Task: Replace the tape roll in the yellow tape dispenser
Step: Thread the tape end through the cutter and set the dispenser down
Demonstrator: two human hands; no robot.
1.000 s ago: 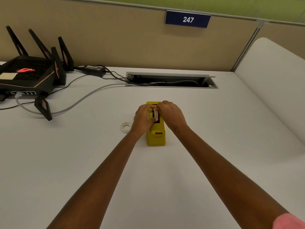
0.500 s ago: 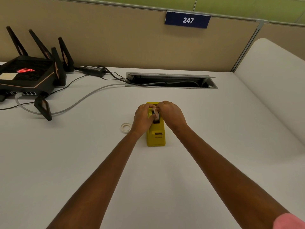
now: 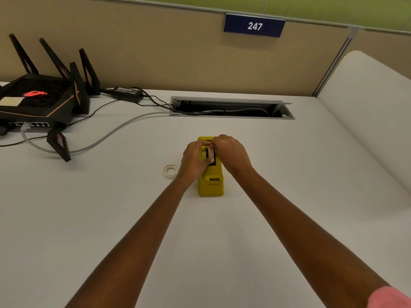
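A boxy yellow tape dispenser (image 3: 210, 182) is set mid-table (image 3: 289, 174), its long axis running away from the viewer, cutter end seemingly nearest. One white tape roll (image 3: 210, 152) is pinched upright in its slot by the left hand (image 3: 194, 160) and right hand (image 3: 231, 153). A second roll (image 3: 170, 171) lies flat just left; two rolls are counted.

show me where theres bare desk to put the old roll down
Bare desk runs right of the yellow dispenser, and across the whole near side around the arms. The back left is crowded: router, power brick, cables. A small tape ring lies just beside the left hand.
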